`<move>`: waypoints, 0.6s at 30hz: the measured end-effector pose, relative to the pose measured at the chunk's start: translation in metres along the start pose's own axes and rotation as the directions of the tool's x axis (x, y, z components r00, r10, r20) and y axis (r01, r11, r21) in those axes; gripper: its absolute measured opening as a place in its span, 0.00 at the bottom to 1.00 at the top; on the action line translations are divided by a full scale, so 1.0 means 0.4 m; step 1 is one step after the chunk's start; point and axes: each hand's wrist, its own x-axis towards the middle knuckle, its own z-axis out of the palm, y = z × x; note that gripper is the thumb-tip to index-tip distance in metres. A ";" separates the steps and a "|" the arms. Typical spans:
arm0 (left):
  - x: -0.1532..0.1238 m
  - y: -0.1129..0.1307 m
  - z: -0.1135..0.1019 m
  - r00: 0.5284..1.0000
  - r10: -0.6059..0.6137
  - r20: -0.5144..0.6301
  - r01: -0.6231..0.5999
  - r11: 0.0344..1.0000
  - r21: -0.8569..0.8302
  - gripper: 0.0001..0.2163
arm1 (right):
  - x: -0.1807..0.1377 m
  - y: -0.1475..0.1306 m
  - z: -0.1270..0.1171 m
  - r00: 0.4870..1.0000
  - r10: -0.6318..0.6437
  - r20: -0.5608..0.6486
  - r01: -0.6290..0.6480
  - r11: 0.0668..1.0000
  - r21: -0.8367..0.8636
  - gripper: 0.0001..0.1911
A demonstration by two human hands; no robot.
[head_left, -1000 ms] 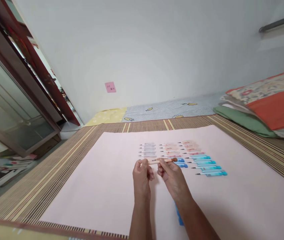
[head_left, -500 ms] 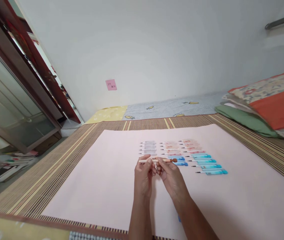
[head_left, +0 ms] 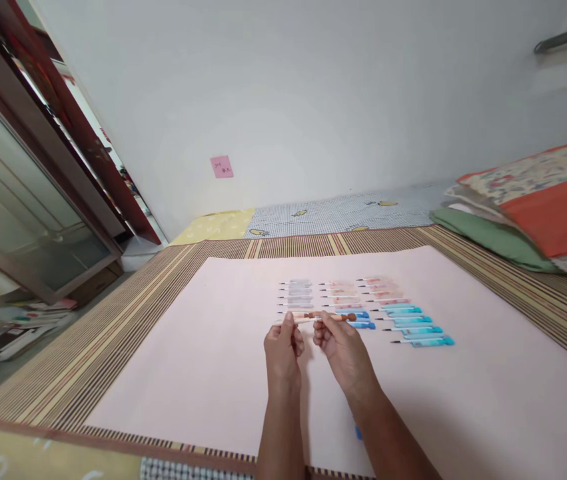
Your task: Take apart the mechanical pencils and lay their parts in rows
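Observation:
My left hand (head_left: 283, 353) and my right hand (head_left: 340, 350) are raised side by side over a pale pink sheet (head_left: 203, 360). Both pinch a thin peach-coloured pen (head_left: 320, 317) that lies level between the fingertips; my left fingers hold its pale end, my right fingers its brown-capped end. Just beyond it, pens lie in three neat columns: clear ones (head_left: 297, 293) at left, pink ones (head_left: 343, 291) in the middle with blue ones below, and turquoise ones (head_left: 416, 327) at right.
The sheet lies on a striped woven mat (head_left: 113, 313) on a bed. Folded blankets and a pillow (head_left: 538, 213) are stacked at right. A wall with a pink sticky note (head_left: 221, 167) stands behind. A blue object (head_left: 358, 432) peeks from under my right forearm.
The pen between my hands has shifted slightly away, closer to the rows. My hands have drawn a little apart along it. The view tilted a little.

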 end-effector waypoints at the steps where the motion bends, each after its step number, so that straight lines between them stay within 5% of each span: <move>1: 0.001 0.002 -0.002 1.000 -0.014 -0.008 0.014 1.000 -0.013 0.25 | 0.000 -0.001 0.000 1.000 0.001 -0.002 -0.001 1.000 0.019 0.16; 12: 0.013 0.012 -0.021 0.993 -0.101 -0.065 0.091 0.987 -0.134 0.25 | 0.007 -0.002 -0.010 0.998 0.051 -0.027 -0.046 0.986 0.162 0.17; 18: 0.021 0.009 -0.025 0.996 -0.031 -0.080 0.010 0.967 -0.254 0.23 | -0.016 0.022 0.014 0.983 0.178 0.047 -0.182 0.979 0.095 0.20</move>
